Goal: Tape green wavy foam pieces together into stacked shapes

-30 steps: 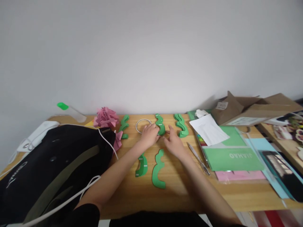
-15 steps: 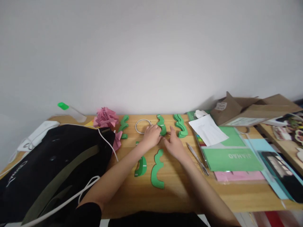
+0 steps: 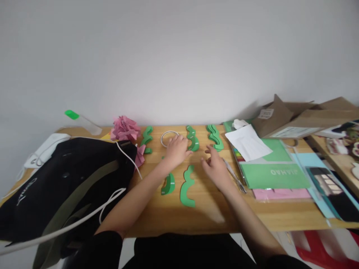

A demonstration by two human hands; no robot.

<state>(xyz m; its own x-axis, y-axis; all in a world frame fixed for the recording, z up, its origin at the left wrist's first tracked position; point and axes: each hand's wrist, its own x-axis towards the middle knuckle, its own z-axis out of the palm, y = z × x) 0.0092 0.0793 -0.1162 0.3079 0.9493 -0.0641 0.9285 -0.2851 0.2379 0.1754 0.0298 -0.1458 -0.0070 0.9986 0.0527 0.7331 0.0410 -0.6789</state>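
My left hand lies on the wooden table with its fingers stretched out. Its fingertips touch the lower end of a green wavy paper piece, and a white ring sits just behind it. My right hand hovers to the right of that piece with fingers apart and slightly curled, holding nothing. A stack of green wavy pieces lies beyond it. Nearer me lie a green curved piece with white marks and a larger green wavy piece.
A black bag with white cords covers the table's left side. A pink paper flower and another green piece lie behind it. Metal scissors, a green paper packet, white paper and cardboard boxes fill the right.
My right hand has let go of the green wavy piece and pulled back to the right. My left hand stays beside it. The view has tilted down a little.
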